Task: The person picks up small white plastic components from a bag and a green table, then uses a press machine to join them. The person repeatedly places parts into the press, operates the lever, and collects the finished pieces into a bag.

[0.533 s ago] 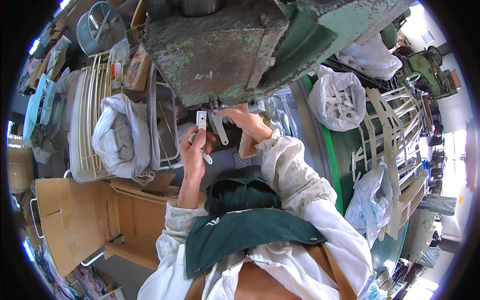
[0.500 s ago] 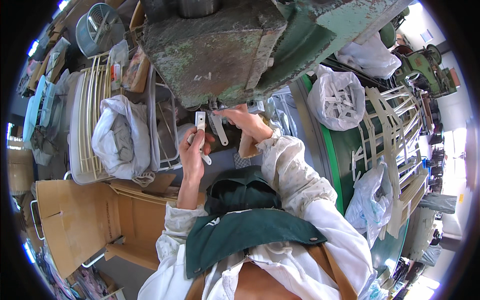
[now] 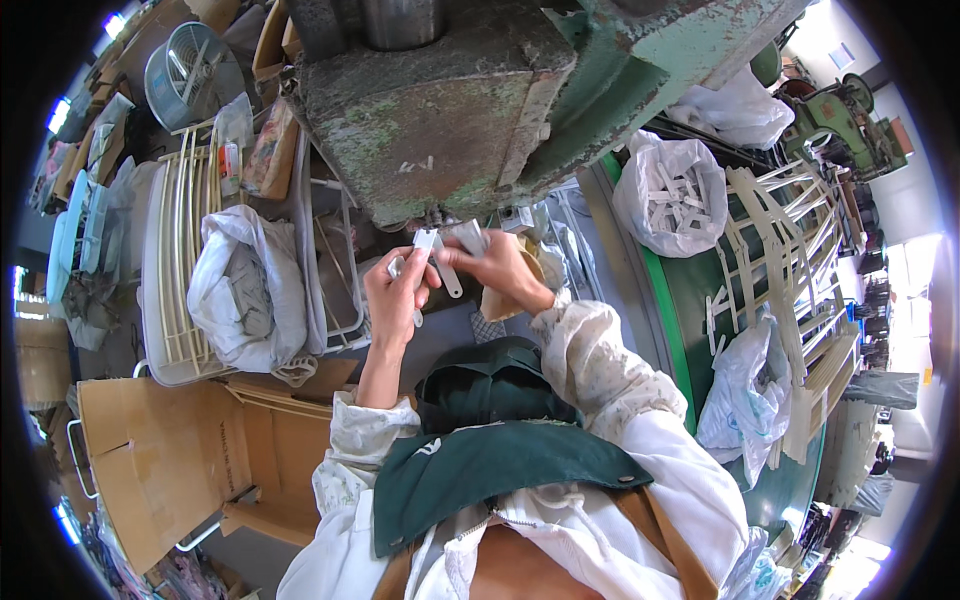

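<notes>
Both my hands are raised just under the big worn green press machine [image 3: 470, 110]. My left hand [image 3: 393, 297] grips small flat white plastic pieces [image 3: 424, 243], one sticking out below the fingers. My right hand [image 3: 497, 268] pinches another narrow white plastic strip [image 3: 449, 280] and touches the piece in my left hand. The two hands meet right below the machine's lower edge. My forearms in a white stained jacket come up from the lower edge, over a dark green apron.
A white plastic bag [image 3: 245, 290] lies on a cream wire rack [image 3: 185, 270] at left. Cardboard boxes [image 3: 160, 450] sit at lower left. At right, bags of white plastic parts [image 3: 675, 195] and cream plastic frames [image 3: 800, 300] rest on a green round table [image 3: 690, 330]. A fan [image 3: 190, 70] stands at upper left.
My hands have drawn closer together under the machine; the right hand now brings its strip against the piece held in the left hand.
</notes>
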Motion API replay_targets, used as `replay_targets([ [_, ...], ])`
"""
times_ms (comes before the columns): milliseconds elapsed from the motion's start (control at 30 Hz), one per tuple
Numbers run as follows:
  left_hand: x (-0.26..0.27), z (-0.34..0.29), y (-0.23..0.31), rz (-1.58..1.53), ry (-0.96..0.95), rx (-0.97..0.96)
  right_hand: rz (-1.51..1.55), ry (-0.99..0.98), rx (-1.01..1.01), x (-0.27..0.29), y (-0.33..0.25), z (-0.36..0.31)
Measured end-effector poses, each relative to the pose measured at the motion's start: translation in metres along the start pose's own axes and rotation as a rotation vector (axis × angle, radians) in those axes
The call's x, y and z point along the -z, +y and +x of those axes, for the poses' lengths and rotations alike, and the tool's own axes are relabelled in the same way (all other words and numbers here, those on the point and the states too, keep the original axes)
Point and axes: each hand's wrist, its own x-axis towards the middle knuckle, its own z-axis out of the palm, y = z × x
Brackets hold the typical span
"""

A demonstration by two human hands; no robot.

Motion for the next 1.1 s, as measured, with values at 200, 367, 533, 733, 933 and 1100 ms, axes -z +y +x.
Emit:
replay_targets([
  [200,0.003,0.003,0.007,0.144,-0.016,0.020,0.282,-0.094,-0.171,-0.005,0.002,-0.018],
  [367,0.004,0.005,0.010,0.187,-0.039,0.028,0.236,-0.088,-0.227,-0.006,-0.008,-0.020],
  [533,0.004,0.003,0.004,0.076,0.000,0.002,0.237,-0.103,-0.209,-0.004,-0.009,-0.021],
  [733,-0.002,0.001,0.002,0.051,0.078,0.026,0.268,-0.106,-0.250,-0.002,-0.002,-0.018],
  [933,0.009,0.000,-0.013,0.108,0.093,0.156,0.238,-0.080,-0.215,-0.004,-0.004,-0.025],
  [1100,0.020,-0.013,-0.014,0.061,0.127,0.104,0.178,-0.045,-0.222,-0.001,-0.004,-0.037],
])
